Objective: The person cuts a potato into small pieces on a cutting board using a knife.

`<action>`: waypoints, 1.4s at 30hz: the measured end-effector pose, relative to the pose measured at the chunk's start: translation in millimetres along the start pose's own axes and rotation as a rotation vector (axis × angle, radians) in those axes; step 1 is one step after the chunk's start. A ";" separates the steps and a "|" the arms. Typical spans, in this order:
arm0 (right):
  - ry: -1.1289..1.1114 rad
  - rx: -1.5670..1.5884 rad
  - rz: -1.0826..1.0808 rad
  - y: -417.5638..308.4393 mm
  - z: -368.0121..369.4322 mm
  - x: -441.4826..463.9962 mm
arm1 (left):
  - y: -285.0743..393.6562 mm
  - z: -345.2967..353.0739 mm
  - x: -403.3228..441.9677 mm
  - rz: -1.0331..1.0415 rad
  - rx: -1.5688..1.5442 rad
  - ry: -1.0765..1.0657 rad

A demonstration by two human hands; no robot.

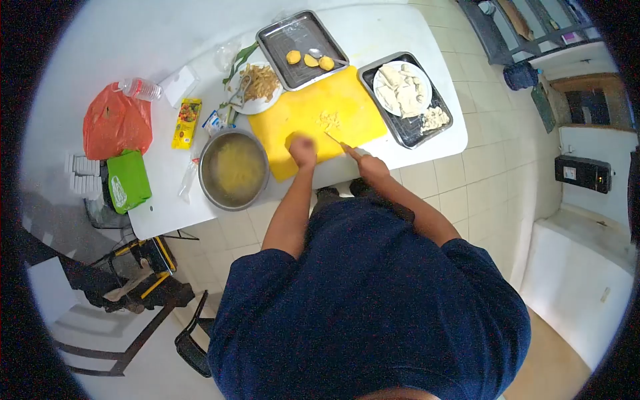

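Observation:
My right hand [373, 169] is wrapped round the handle of a knife [343, 144], whose blade points up and left over the yellow cutting board [287, 110]. Small pale chopped pieces [329, 120] lie on the board just beyond the blade tip. My left hand [303, 151] is over the board's near part, its fingers curled; whether it holds anything is hidden. Left of the board stands a metal pot [235, 169] with yellowish contents.
Behind are a tray [303, 33] with yellow pieces and a spoon, and a plate of brownish strips [261, 87]. At right, a dark tray [410, 137] holds a plate of white pieces [401, 90]. Bags [119, 123] and a bottle [141, 89] are at left.

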State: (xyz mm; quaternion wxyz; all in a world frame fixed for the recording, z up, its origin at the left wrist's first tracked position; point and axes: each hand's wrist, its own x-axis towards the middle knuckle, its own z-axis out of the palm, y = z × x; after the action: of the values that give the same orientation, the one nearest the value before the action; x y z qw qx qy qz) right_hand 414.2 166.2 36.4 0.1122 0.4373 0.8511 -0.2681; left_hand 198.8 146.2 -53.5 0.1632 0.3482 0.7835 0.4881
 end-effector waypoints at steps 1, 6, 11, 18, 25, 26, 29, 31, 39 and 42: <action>0.021 0.011 0.005 5.0 -1.0 -0.9 | 8.1 -2.6 -0.5 0.007 -0.028 -0.001; 0.109 0.108 0.040 20.8 -8.2 -4.3 | 10.0 9.7 23.5 0.308 0.058 -0.138; 0.132 0.155 0.112 35.7 -7.5 -8.5 | 57.4 12.4 42.7 0.506 0.301 -0.469; 0.196 0.257 0.117 53.0 -4.4 -12.7 | 66.4 36.1 52.6 0.663 0.585 -0.740; 0.211 0.281 0.083 54.6 -7.5 -9.9 | 57.0 45.2 60.7 0.658 0.289 -0.488; 0.231 0.284 0.057 58.1 1.5 -5.0 | 53.8 42.7 58.4 0.435 0.112 -0.409; 0.250 0.276 -0.031 53.2 -4.5 -1.9 | 42.8 26.9 52.6 -0.014 -0.356 -0.186; 0.211 0.258 -0.073 43.8 -9.9 -2.0 | 33.0 11.3 39.3 -0.107 -0.368 -0.150; 0.020 0.170 -0.151 2.6 -13.9 13.5 | -22.1 -20.5 -14.7 -0.068 -0.141 -0.115; -0.047 0.067 -0.153 -6.4 -9.2 17.8 | -23.9 -23.0 -20.9 -0.053 -0.124 -0.107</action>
State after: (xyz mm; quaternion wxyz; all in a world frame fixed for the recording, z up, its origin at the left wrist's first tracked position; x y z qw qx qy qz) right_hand 398.9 180.5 38.7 0.0968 0.3681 0.8696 -0.3146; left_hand 190.5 109.8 -65.4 0.2391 0.3423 0.7507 0.5119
